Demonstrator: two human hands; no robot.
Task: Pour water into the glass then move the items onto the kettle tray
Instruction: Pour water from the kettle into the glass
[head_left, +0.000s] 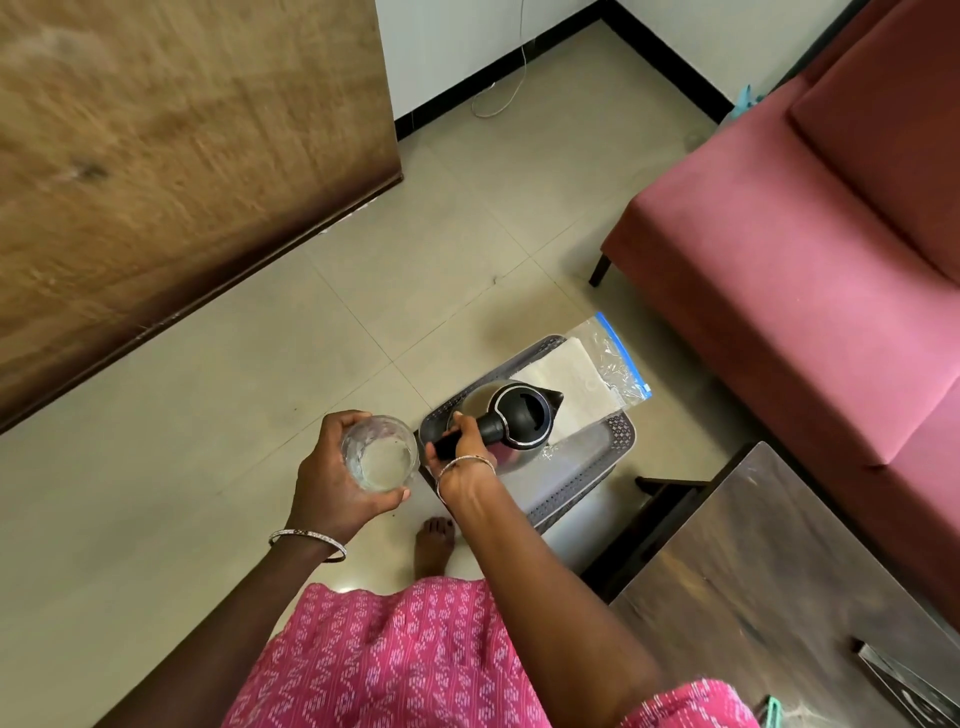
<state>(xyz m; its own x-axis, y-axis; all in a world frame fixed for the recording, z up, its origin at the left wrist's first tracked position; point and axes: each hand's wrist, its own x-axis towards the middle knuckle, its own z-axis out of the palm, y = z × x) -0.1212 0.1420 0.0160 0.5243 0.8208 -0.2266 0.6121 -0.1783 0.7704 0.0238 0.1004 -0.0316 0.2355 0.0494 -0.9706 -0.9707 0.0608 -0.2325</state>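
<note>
My left hand (332, 467) grips a clear glass (382, 452) with water in its bottom, held upright just left of the tray. My right hand (462, 447) grips the black handle of a steel kettle (511, 421) with a black lid, its spout pointing right. The kettle is over the near left part of a dark perforated tray (597, 457) that sits on the floor; I cannot tell whether it touches the tray. A white folded cloth (566, 379) in a clear zip bag (613, 353) lies across the tray's far side.
A maroon sofa (810, 249) stands to the right and a dark low table (769, 587) at the lower right, close to the tray. A wooden surface (171, 171) fills the upper left. A white cable (506, 88) lies by the wall. My bare foot (434, 545) rests on the tiled floor.
</note>
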